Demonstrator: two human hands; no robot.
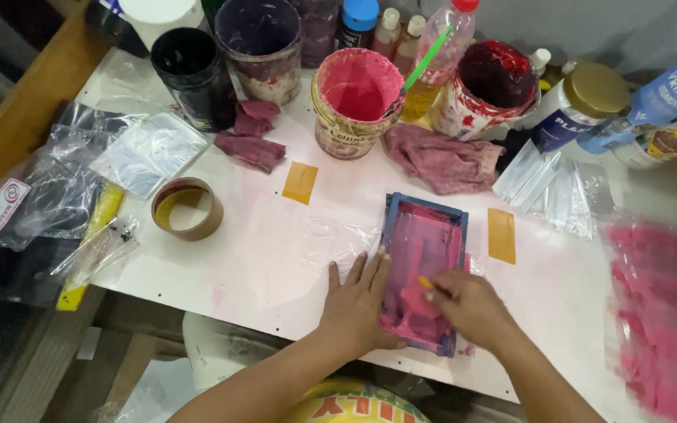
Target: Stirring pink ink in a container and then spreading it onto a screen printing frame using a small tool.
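Frame [423, 270] lies on tabletop [276, 258], near edge, right of centre. Left hand [358, 301] flat on frame's left rail; right hand [472, 305] inside frame, near end. Tape roll [187, 207] well left. Rag [444, 160] behind frame. Tubs [354, 102] and bottles [581, 106] along far edge. Bags [80, 180] at left edge.

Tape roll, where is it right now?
Head view: the tape roll lies flat on the white table, left of centre, beside clear plastic bags and left of the pink-stained frame.
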